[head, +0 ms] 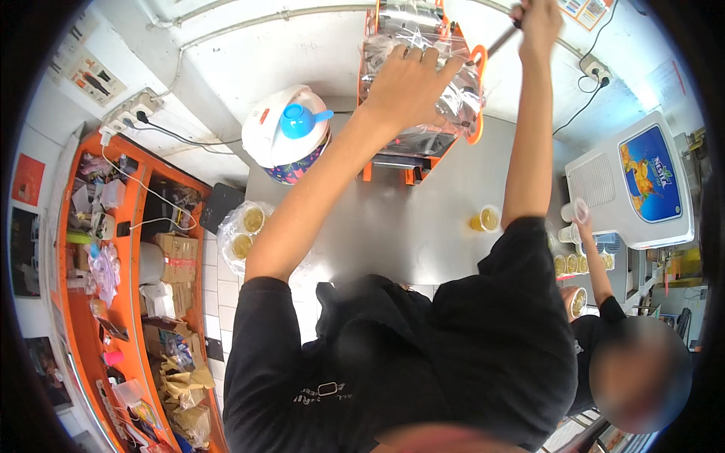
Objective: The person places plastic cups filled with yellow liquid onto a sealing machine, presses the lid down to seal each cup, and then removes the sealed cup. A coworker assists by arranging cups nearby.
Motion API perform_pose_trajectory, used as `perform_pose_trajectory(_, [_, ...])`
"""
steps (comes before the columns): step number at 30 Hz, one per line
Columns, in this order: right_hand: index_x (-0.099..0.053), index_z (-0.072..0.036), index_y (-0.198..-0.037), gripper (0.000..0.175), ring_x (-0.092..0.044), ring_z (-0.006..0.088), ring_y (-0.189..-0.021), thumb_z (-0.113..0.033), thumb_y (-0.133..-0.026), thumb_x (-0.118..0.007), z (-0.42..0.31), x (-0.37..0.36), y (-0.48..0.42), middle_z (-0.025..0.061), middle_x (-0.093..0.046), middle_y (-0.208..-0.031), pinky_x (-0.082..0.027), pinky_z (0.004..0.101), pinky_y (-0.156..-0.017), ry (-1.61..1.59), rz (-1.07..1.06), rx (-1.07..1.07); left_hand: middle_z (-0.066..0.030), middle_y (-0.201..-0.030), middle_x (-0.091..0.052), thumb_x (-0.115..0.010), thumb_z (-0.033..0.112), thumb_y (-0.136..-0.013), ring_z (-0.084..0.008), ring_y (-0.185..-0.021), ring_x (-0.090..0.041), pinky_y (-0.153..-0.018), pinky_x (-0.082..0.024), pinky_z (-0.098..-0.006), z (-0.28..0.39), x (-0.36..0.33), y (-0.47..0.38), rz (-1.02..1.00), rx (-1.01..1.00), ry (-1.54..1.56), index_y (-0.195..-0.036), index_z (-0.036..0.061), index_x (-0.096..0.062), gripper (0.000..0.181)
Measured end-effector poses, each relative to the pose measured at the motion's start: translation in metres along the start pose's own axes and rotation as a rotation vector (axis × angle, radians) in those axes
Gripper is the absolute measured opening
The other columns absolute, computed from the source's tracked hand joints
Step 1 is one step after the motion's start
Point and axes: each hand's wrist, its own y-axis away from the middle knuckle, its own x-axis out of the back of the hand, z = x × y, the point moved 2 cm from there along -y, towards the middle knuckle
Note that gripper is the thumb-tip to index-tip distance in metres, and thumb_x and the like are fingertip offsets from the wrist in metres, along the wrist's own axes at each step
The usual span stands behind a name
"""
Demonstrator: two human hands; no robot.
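An orange-framed machine, seemingly a cup sealer (447, 150), stands on the steel table (374, 226), with clear plastic film (464, 99) across its upper part. My left hand (410, 85) lies on the film, fingers spread. My right hand (538, 22) is raised at the upper right, closed around a dark lever handle (501, 42) beside the machine. A clear cup of yellow drink (485, 219) is on the table below my right forearm. At the table's left edge, filled cups (253, 219) sit in a clear plastic bag (226, 226).
A white rice cooker (272, 122) with a blue scoop (298, 120) stands left of the machine. Orange shelves (133, 238) hold boxes. At right, a co-worker's hand (584, 223) holds a clear cup (579, 210) by a drink dispenser (600, 181); several filled cups (572, 264) stand nearby.
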Motion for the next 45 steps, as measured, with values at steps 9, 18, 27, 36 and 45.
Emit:
perform_pose_trajectory(9, [-0.032, -0.015, -0.07, 0.044, -0.053, 0.0248, -0.08, -0.031, -0.103, -0.055, -0.013, 0.059, 0.318, 0.003, -0.044, -0.069, -0.04, 0.0429, -0.08, -0.121, 0.195, 0.288, -0.0093, -0.1, -0.065, -0.09, 0.051, -0.061, -0.028, -0.1, -0.065, -0.092, -0.048, -0.0425, 0.001, 0.004, -0.002, -0.075, 0.04, 0.024, -0.122, 0.0111, -0.059, 0.079])
perform_pose_trajectory(18, [-0.05, -0.007, -0.077, 0.041, -0.061, 0.0293, -0.083, -0.037, -0.101, -0.064, -0.011, 0.062, 0.302, 0.0066, -0.057, -0.078, -0.048, 0.0464, -0.082, -0.084, 0.173, 0.457, -0.023, -0.119, -0.065, -0.086, 0.052, -0.072, -0.0367, -0.115, -0.063, -0.104, -0.044, -0.0449, 0.003, 0.013, -0.01, -0.295, 0.078, 0.054, -0.139, 0.0015, -0.052, 0.091])
perform_pose_trajectory(27, [-0.053, -0.002, -0.135, 0.042, -0.062, 0.0193, -0.094, -0.015, -0.098, -0.069, 0.032, -0.011, -0.026, 0.0092, -0.066, -0.1, -0.052, 0.035, -0.08, 0.503, -0.044, 0.472, -0.0113, -0.102, -0.066, -0.09, 0.056, -0.061, -0.0322, -0.1, -0.066, -0.086, -0.051, -0.0455, 0.001, 0.006, -0.006, -0.126, 0.024, 0.034, -0.125, 0.0119, -0.057, 0.084])
perform_pose_trajectory(36, [-0.057, 0.001, -0.128, 0.032, -0.067, 0.0247, -0.11, -0.022, -0.106, -0.056, 0.166, 0.069, 0.076, 0.0119, -0.069, -0.107, -0.05, 0.0343, -0.097, 0.315, 0.071, 0.125, -0.0111, -0.1, -0.065, -0.09, 0.054, -0.063, -0.033, -0.1, -0.065, -0.089, -0.05, -0.0454, -0.002, 0.0, -0.002, -0.098, 0.019, 0.039, -0.124, 0.0106, -0.056, 0.082])
perform_pose_trajectory(45, [-0.053, -0.013, -0.111, 0.028, -0.06, 0.0136, -0.075, -0.037, -0.103, -0.064, 0.234, 0.005, 0.453, 0.0032, -0.06, -0.108, -0.047, 0.029, -0.066, -0.398, 0.287, -1.268, -0.0144, -0.107, -0.068, -0.09, 0.067, -0.053, -0.0339, -0.107, -0.065, -0.093, -0.049, -0.0495, -0.003, 0.007, -0.006, -0.191, 0.037, 0.112, -0.128, 0.0088, -0.057, 0.101])
